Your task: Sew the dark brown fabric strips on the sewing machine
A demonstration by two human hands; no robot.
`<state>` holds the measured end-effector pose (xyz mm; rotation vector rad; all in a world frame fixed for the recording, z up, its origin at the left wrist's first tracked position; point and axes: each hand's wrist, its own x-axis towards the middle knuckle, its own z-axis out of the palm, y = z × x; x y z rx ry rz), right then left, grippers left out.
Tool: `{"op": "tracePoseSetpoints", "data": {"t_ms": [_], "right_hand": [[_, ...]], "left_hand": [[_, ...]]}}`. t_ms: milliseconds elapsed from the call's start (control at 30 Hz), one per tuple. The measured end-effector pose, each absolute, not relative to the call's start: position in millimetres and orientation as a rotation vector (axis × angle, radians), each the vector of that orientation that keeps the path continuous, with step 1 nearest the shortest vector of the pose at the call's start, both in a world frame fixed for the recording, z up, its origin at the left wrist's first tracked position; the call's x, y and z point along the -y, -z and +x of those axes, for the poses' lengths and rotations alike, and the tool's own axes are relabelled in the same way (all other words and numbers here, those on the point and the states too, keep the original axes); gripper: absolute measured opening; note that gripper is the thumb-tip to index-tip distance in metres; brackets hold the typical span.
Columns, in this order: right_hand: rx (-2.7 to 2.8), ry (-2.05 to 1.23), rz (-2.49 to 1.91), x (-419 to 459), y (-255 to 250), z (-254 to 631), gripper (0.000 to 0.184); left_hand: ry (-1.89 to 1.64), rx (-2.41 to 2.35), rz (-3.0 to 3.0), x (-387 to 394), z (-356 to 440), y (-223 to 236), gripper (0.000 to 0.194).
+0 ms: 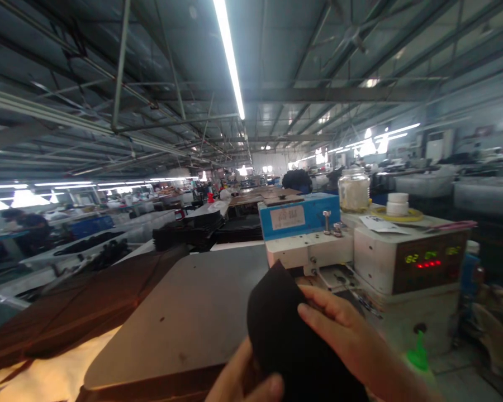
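Cloth [293,335], black, held upright before me between both hands, its pointed top just in front of the machine's pale front housing. Right hand [346,329] closed on the right edge, thumb on the near face, fingers along the edge and partly behind. Left hand [245,377] curled about the lower left side, thumb toward me; the picture's bottom cuts it off, so I cannot tell how firm that grip is. Good handling here, I judge, is light: pinch the margins only, even pull on both sides, since one hand tugging harder would skew the point. Surface too dark to tell one layer from several (feeling the edge between thumb and finger would settle it better than looking). Grey plate [193,301] lies to the left beyond the cloth, smooth enough, I would guess, to square an edge against. Metal fittings by the blue box [299,215] could snag a loose corner; best to hold clear of them, and of the green nozzle [419,354] near my right forearm.
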<state>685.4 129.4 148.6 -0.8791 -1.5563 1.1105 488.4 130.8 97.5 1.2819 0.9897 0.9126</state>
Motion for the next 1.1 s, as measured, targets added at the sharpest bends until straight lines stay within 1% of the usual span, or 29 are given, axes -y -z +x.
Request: {"op": "tracePoseSetpoints", "data": {"t_ms": [100, 167, 233, 367, 433, 533, 633, 767, 900, 1100], "right_hand": [[1.656, -1.193, -0.894, -144.1, -131.2, 700.3, 0.034], [1.706, -1.197, -0.922, -151.2, -116.0, 704.6, 0.032], [1.753, -1.196, -0.940, -153.5, -105.6, 706.5, 0.033], [1.786, -1.247, -0.998, -152.5, -100.8, 706.9, 0.037], [1.800, -1.141, -1.122, -158.0, -100.0, 703.3, 0.039], [1.790, -0.858, -1.297, -176.0, -95.4, 691.0, 0.042], [1.801, -0.721, -1.253, -192.8, -89.5, 676.1, 0.041], [1.850, -0.646, -1.170, -196.0, -83.9, 668.8, 0.039], [1.891, -0.603, -1.174, -191.3, -80.5, 672.2, 0.039], [1.904, -0.532, -1.245, -191.2, -80.0, 670.8, 0.039]], "left_hand": [[-1.007, -0.885, 1.165, -160.8, 494.1, -124.0, 0.053], [-1.052, -0.903, 1.163, -187.0, 492.9, -133.3, 0.046], [-1.033, -0.963, 1.204, -212.8, 491.6, -131.2, 0.039], [-0.946, -1.017, 1.331, -243.8, 498.1, -106.5, 0.029], [-0.965, -1.005, 1.400, -246.7, 504.9, -95.5, 0.026], [-1.003, -0.991, 1.486, -241.7, 512.5, -89.8, 0.021], [-0.985, -1.025, 1.530, -235.0, 513.3, -92.9, 0.014], [-0.947, -1.035, 1.572, -232.5, 510.2, -96.1, 0.017], [-0.930, -1.077, 1.665, -233.2, 510.1, -95.4, 0.023], [-0.921, -1.071, 1.605, -230.3, 510.1, -96.7, 0.024]]}}
